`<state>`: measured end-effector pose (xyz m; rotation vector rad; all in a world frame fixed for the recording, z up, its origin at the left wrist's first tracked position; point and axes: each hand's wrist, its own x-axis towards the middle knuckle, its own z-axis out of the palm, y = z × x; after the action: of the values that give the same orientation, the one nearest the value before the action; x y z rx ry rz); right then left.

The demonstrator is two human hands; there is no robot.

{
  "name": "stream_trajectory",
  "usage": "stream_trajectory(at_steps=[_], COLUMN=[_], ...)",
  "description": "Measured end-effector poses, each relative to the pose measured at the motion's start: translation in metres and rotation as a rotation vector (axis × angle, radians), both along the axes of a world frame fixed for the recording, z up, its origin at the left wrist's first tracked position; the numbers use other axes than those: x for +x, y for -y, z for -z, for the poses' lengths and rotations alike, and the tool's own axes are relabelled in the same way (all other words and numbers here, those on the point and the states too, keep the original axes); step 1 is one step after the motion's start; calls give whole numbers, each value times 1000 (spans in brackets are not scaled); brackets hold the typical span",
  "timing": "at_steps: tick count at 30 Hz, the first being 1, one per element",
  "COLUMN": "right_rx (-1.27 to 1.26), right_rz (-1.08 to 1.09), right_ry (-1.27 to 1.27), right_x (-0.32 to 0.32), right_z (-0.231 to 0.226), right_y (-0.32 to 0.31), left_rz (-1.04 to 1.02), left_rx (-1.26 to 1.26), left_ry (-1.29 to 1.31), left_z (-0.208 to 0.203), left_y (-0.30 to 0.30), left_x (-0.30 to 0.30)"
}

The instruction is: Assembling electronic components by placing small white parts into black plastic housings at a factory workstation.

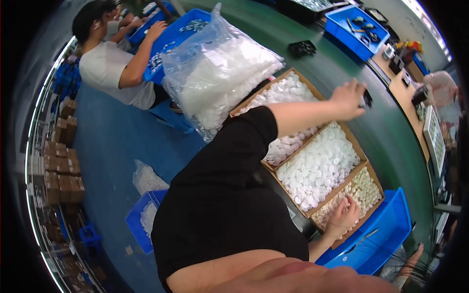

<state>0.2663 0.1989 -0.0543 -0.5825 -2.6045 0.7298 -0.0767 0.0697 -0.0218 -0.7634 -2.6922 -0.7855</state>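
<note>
My left arm, in a black short sleeve, stretches across the parts boxes toward the green conveyor belt [395,132]. My left hand [348,101] has its fingers bent round the near side of a small black part [367,99], most of which the hand hides. Low in the picture, my right hand [343,218] dips into a cardboard compartment of small cream-coloured pieces [365,188]. Its fingers are curled together, and anything between them is too small to make out. Between the hands lies a compartment of white round discs [320,166]; more white discs [286,93] fill the box beneath my left forearm.
A clear bag of white pieces [220,73] leans beside the boxes. Another black part [302,48] lies on the belt. Blue bins stand at the far right [351,29] and near right [398,215]. A seated co-worker [115,63] reaches into a blue bin [183,36] at left.
</note>
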Motion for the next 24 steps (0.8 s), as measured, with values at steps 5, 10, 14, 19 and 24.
stream_trajectory(at_steps=[5, 10, 14, 19, 24], right_rx=[5, -61, -96, 11, 5], right_rz=[-20, -44, -74, -108, -36], right_ry=[69, 93, 86, 107, 109], right_x=[-2, -2, -1, -3, -7], right_z=[-2, -11, -14, -9, -5], right_y=[-4, -4, -5, -2, 7], left_rz=[-9, -186, -669, -841, -815], left_rx=[-312, -86, -226, -84, -114], left_ry=[159, 213, 12, 499, 615], left_z=[52, 28, 63, 54, 34], left_y=[4, 59, 145, 194, 183], left_x=[-62, -138, -211, -214, -202])
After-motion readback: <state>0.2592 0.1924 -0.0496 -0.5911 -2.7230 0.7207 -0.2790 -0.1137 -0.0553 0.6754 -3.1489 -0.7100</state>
